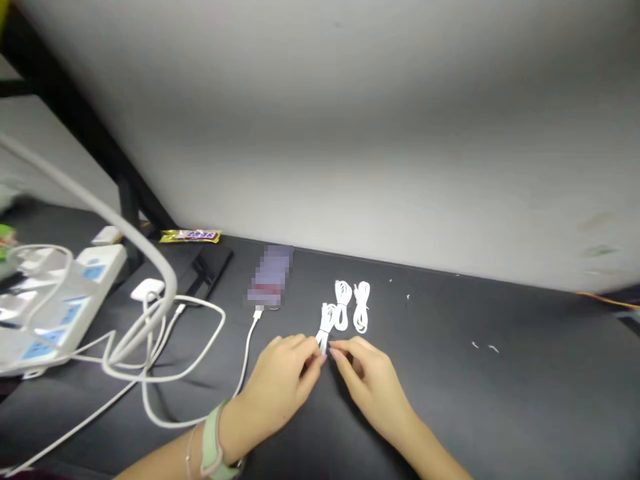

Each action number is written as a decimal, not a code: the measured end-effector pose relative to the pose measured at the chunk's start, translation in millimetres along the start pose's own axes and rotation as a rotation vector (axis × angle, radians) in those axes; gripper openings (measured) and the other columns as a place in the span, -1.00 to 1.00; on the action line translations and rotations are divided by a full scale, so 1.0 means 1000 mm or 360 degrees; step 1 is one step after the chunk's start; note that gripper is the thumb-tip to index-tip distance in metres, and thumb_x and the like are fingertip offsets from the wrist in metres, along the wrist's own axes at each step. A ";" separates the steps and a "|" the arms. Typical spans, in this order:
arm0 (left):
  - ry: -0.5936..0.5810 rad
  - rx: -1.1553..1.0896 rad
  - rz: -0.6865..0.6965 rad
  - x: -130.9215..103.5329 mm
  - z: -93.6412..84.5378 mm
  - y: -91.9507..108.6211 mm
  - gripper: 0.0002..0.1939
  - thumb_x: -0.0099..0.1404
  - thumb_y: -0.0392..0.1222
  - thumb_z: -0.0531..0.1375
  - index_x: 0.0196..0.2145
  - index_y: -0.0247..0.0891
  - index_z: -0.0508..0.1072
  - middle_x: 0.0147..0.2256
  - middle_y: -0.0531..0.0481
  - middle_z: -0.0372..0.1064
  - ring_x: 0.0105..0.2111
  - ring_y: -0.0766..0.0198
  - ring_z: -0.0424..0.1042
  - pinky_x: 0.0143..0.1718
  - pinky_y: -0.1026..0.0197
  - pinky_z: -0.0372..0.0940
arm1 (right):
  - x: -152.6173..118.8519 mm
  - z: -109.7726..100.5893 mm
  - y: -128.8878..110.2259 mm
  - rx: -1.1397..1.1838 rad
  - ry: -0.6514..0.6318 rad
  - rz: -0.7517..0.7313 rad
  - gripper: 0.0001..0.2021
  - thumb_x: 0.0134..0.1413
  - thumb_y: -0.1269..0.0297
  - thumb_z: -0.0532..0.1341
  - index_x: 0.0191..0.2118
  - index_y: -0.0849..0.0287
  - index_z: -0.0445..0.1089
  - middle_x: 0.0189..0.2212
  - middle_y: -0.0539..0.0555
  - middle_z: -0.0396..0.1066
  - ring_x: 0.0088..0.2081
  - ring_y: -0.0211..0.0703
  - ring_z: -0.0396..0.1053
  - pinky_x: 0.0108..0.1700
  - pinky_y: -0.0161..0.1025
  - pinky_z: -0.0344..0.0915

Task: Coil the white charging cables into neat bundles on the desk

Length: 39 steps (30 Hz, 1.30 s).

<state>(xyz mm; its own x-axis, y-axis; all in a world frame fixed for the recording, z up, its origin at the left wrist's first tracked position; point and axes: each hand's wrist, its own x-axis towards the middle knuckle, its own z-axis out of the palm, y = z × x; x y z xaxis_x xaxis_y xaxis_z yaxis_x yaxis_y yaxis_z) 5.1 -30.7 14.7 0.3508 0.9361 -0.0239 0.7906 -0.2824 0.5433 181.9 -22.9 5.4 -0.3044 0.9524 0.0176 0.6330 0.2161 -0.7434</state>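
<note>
Power strip (111, 267) is way L of the phone (270, 273), cut off at the L edge. Thick white cable (119, 221) + thin loops (223, 320) crowd the desk (500, 407) btwn em, tight there. Snack bar (190, 236) behind phone, to its L. Phone's pixelated, no details. L hand (290, 370), R of phone & closer, pinches a tied cable bundle (327, 317); its near end's hidden. 2 more bundles (343, 293) R of phone. R hand (367, 380) nearer than those, thumb + index tips close, cant tell if holding anything. Far R of phone: open desk to the wall (450, 227).
</note>
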 end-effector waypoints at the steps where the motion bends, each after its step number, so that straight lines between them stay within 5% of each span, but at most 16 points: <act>1: -0.0015 -0.0039 0.0016 -0.001 0.000 0.001 -0.82 0.31 -0.23 0.01 -0.41 -0.21 0.35 -0.43 0.03 0.37 -0.40 0.26 0.34 -0.33 0.22 0.12 | 0.000 0.001 -0.001 0.0116 -0.0048 0.0058 -0.76 0.20 0.19 0.08 -0.23 0.15 0.46 -0.44 0.08 0.42 -0.51 -0.20 0.33 -0.44 -0.27 0.25; 6: -0.0069 -0.0234 0.0025 -0.004 0.002 0.004 -0.88 0.25 -0.27 0.06 -0.44 -0.22 0.33 -0.48 0.05 0.38 -0.43 0.25 0.34 -0.30 0.21 0.13 | -0.001 0.008 0.003 0.0766 -0.0234 0.0536 -0.69 0.10 0.08 0.15 -0.19 0.23 0.38 -0.42 0.06 0.44 -0.75 -0.40 0.16 -0.72 -0.37 0.06; 12: -0.0028 -0.0387 0.0042 -0.003 0.005 0.003 -0.91 0.21 -0.30 0.08 -0.46 -0.23 0.30 -0.49 0.06 0.33 -0.43 0.28 0.31 -0.34 0.24 0.15 | 0.001 0.011 0.006 0.1214 -0.0144 0.0742 -0.56 -0.14 0.03 0.31 -0.21 0.20 0.24 -0.58 -0.12 0.32 -0.79 -0.47 0.07 -0.76 -0.45 -0.07; 19: -0.0006 -0.0832 0.0083 -0.006 0.006 0.008 -0.97 0.22 -0.29 0.10 -0.37 -0.22 0.27 -0.45 0.09 0.28 -0.42 0.34 0.32 -0.32 0.29 0.19 | 0.002 0.003 0.002 0.1317 -0.0218 0.0652 -0.64 -0.14 0.08 0.35 -0.30 0.25 0.34 -0.63 -0.12 0.25 -0.71 -0.47 0.04 -0.69 -0.44 -0.05; 24: 0.0025 -0.1393 -0.0333 -0.002 0.005 0.008 -0.73 0.28 -0.07 0.10 -0.13 -0.23 0.19 -0.38 0.05 0.26 -0.39 0.31 0.34 -0.35 0.26 0.25 | 0.000 -0.001 -0.003 0.1300 -0.0205 0.0534 -0.65 -0.09 0.04 0.32 -0.28 0.23 0.36 -0.61 -0.11 0.22 -0.64 -0.41 0.09 -0.63 -0.41 0.01; 30: -0.0178 -0.1813 -0.0316 0.005 0.008 0.003 -0.75 0.26 -0.05 0.13 -0.23 -0.29 0.29 -0.36 0.01 0.30 -0.39 0.32 0.33 -0.40 0.29 0.25 | -0.005 -0.004 -0.014 0.1085 -0.0187 0.0414 -0.68 -0.06 0.05 0.30 -0.33 0.22 0.36 -0.54 -0.05 0.27 -0.51 -0.34 0.20 -0.50 -0.38 0.15; 35: -0.0107 -0.1839 -0.0265 0.004 0.008 0.007 -0.77 0.25 -0.09 0.15 -0.20 -0.28 0.30 -0.33 -0.01 0.33 -0.37 0.32 0.34 -0.39 0.29 0.27 | -0.005 -0.002 -0.008 0.1370 -0.0359 0.0675 -0.62 0.05 -0.09 0.15 -0.43 0.18 0.23 -0.64 -0.12 0.18 -0.70 -0.43 0.03 -0.70 -0.45 -0.05; 39: -0.0058 -0.1565 -0.0151 0.002 0.005 0.009 -0.80 0.25 -0.14 0.16 -0.19 -0.27 0.37 -0.26 -0.05 0.37 -0.27 0.27 0.37 -0.28 0.26 0.28 | -0.005 -0.001 -0.006 0.1780 -0.0517 0.0963 -0.64 -0.03 -0.03 0.22 -0.45 0.20 0.24 -0.65 -0.13 0.12 -0.69 -0.46 -0.02 -0.73 -0.48 -0.21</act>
<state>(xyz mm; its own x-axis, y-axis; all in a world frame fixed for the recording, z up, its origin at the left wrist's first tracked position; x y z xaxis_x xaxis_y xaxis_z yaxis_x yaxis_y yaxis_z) 15.4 -32.7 14.9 0.3360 0.9341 -0.1203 0.0528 0.1089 0.9927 180.1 -28.4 11.0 -0.4381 0.7063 -0.5560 -0.1521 -0.6679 -0.7286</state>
